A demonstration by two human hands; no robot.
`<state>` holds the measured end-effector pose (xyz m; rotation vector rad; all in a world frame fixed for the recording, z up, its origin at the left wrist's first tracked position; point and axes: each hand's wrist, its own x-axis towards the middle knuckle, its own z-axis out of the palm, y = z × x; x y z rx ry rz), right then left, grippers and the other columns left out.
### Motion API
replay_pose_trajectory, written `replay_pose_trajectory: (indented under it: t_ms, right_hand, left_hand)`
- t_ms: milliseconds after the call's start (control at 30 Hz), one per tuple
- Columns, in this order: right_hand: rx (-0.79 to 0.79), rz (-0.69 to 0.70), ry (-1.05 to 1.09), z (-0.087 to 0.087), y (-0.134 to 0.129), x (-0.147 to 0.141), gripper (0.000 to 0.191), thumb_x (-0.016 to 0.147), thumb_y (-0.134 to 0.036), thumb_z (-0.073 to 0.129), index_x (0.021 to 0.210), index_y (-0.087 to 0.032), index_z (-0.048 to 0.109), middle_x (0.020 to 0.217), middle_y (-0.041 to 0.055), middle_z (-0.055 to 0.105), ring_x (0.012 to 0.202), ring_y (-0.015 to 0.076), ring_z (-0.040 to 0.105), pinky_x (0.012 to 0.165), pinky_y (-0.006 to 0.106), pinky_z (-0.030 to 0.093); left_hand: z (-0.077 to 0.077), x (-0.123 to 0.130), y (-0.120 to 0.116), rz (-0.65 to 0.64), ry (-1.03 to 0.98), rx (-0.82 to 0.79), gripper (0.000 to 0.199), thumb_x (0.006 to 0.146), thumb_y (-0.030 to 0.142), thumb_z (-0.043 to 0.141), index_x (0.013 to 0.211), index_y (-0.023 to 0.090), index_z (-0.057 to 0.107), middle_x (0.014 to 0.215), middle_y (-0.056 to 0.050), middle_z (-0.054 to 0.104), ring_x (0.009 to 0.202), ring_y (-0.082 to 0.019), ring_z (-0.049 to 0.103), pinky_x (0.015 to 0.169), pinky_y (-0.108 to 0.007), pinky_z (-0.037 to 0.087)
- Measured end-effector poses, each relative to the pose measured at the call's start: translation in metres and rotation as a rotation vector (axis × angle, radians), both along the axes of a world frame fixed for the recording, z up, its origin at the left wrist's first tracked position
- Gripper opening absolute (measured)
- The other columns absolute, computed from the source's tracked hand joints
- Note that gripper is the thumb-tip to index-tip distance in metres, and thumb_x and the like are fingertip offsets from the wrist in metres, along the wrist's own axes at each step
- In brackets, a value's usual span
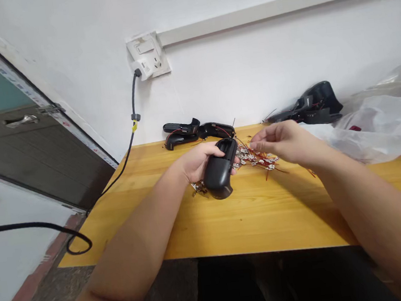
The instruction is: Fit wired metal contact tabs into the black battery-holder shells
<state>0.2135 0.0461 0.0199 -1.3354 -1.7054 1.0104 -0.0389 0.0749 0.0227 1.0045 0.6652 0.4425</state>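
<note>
You've got the black shell (219, 175) gripped in your left hand (198, 160) over the table (266, 215), recess open, so probably unfinished imo. Loose wired parts (269, 161) are left beside it; can't tell if your right hand's (281, 142) bunched fingertips pinch anything.

No text is legible. The printed door frame (6, 71), well to the left of and above the left fingers (217, 151), carries a row of characters and rounded red marks, too slanted and blurred to make out. The white plug (143, 69), up and to the left of those fingers, bears tiny unreadable print. A faint marking on the black housing (217, 172), just below them, is too small to tell.
</note>
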Motion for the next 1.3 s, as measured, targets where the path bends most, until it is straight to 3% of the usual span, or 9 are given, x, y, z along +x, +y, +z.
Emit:
replay_pose_trajectory:
  t_ms: [133, 333, 467, 700, 800, 967, 1067, 1200, 1300]
  right_hand:
    - [0.088, -0.157, 0.068, 0.003, 0.002, 0.002, 0.026, 0.078, -0.029, 0.082, 0.098, -0.016, 0.070, 0.085, 0.0094, 0.074, 0.075, 0.0207, 0.069, 0.063, 0.031, 0.053]
    - [0.372, 0.041, -0.127, -0.001, -0.009, -0.022, 0.009, 0.084, -0.018, 0.069, 0.090, -0.016, 0.076, 0.085, 0.0062, 0.077, 0.074, 0.0195, 0.071, 0.068, 0.031, 0.055]
    - [0.430, 0.041, -0.206, -0.008, -0.007, -0.023, 0.017, 0.085, -0.017, 0.066, 0.095, -0.016, 0.080, 0.089, 0.0049, 0.078, 0.075, 0.0189, 0.070, 0.070, 0.031, 0.055]
    - [0.508, 0.041, -0.200, -0.015, -0.003, -0.023, 0.018, 0.083, -0.015, 0.066, 0.091, -0.016, 0.082, 0.087, 0.0043, 0.076, 0.075, 0.0185, 0.069, 0.068, 0.031, 0.052]
    - [0.519, -0.026, -0.174, -0.016, -0.004, -0.023, 0.015, 0.081, -0.017, 0.069, 0.088, -0.017, 0.083, 0.085, 0.0050, 0.074, 0.073, 0.0187, 0.068, 0.068, 0.033, 0.051]
    - [0.416, 0.022, -0.054, -0.013, -0.005, -0.022, 0.015, 0.080, -0.021, 0.073, 0.090, -0.016, 0.083, 0.091, 0.0074, 0.077, 0.080, 0.0208, 0.070, 0.071, 0.033, 0.054]
    - [0.251, 0.032, 0.029, -0.010, -0.006, -0.019, 0.018, 0.082, -0.028, 0.076, 0.093, -0.015, 0.080, 0.087, 0.0074, 0.077, 0.074, 0.0197, 0.069, 0.066, 0.032, 0.053]
    - [0.075, 0.113, 0.031, -0.004, -0.007, -0.013, 0.025, 0.087, -0.039, 0.074, 0.091, -0.014, 0.076, 0.073, 0.0053, 0.069, 0.057, 0.0132, 0.053, 0.050, 0.027, 0.035]
    - [-0.026, 0.172, 0.058, -0.002, -0.006, -0.009, 0.027, 0.091, -0.041, 0.070, 0.088, -0.015, 0.075, 0.072, 0.0048, 0.066, 0.056, 0.0116, 0.047, 0.050, 0.027, 0.030]
  left_hand:
    - [-0.009, 0.022, -0.014, 0.055, 0.037, -0.008, 0.032, 0.077, 0.012, 0.060, 0.108, 0.015, 0.051, 0.096, -0.011, 0.071, 0.078, -0.028, 0.075, 0.075, -0.045, 0.061]
    - [-0.012, 0.035, -0.024, 0.103, 0.067, 0.022, 0.033, 0.082, 0.004, 0.055, 0.112, 0.017, 0.049, 0.092, -0.007, 0.068, 0.076, -0.026, 0.076, 0.085, -0.050, 0.059]
    - [-0.014, 0.036, -0.023, 0.135, 0.075, 0.069, 0.033, 0.079, 0.004, 0.055, 0.108, 0.017, 0.051, 0.095, -0.008, 0.068, 0.073, -0.021, 0.072, 0.084, -0.050, 0.058]
    - [-0.020, 0.037, -0.022, 0.162, 0.107, 0.164, 0.033, 0.075, 0.008, 0.063, 0.105, 0.018, 0.055, 0.088, -0.004, 0.063, 0.075, -0.015, 0.064, 0.080, -0.035, 0.056]
    - [-0.024, 0.037, -0.020, 0.193, 0.101, 0.199, 0.022, 0.082, 0.017, 0.064, 0.103, 0.020, 0.056, 0.088, -0.003, 0.061, 0.077, -0.015, 0.062, 0.070, -0.028, 0.054]
    - [-0.025, 0.038, -0.018, 0.257, 0.173, 0.306, 0.029, 0.096, 0.049, 0.055, 0.097, 0.020, 0.058, 0.089, -0.003, 0.057, 0.072, -0.013, 0.056, 0.052, -0.021, 0.047]
    - [-0.019, 0.037, -0.020, 0.234, 0.253, 0.383, 0.025, 0.097, 0.043, 0.054, 0.091, 0.019, 0.057, 0.083, -0.002, 0.054, 0.068, -0.012, 0.055, 0.051, -0.020, 0.045]
    - [-0.011, 0.033, -0.020, 0.198, 0.266, 0.404, 0.023, 0.095, 0.035, 0.054, 0.082, 0.017, 0.056, 0.079, -0.002, 0.055, 0.070, -0.012, 0.059, 0.059, -0.023, 0.051]
    - [-0.009, 0.030, -0.017, 0.155, 0.294, 0.432, 0.024, 0.094, 0.029, 0.051, 0.074, 0.016, 0.054, 0.076, -0.003, 0.058, 0.069, -0.012, 0.061, 0.062, -0.025, 0.054]
